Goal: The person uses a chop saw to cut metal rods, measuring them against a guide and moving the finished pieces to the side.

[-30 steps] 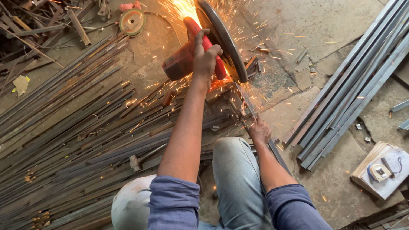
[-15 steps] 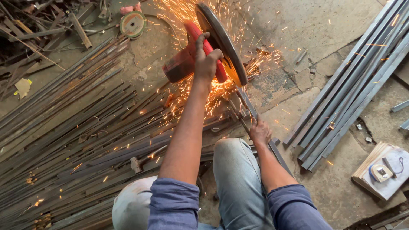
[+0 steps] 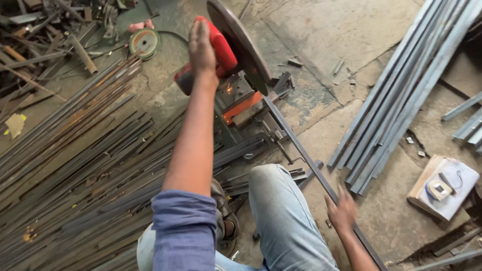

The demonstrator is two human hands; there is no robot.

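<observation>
My left grip (image 3: 202,45) is wrapped tight around the red handle of the round grey metal cutting saw (image 3: 240,45). My right grip (image 3: 341,211) is spread open, blurry, just beside the long thin grey steel bar (image 3: 306,160) on the floor

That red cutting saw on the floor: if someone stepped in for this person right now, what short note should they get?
Left hand: wrapped on the red handle of the chop saw, disc raised clear of the work; only a few faint sparks near the vise.
Right hand: open and blurred, just over the long steel bar, not clearly gripping it.
The bar runs from the vise back past the person's knee.
Done: no cutting is going on now.
Left: whether the bar is cut through cannot be seen. A big pile of thin rods lies to the left, flat bars to the right.
</observation>
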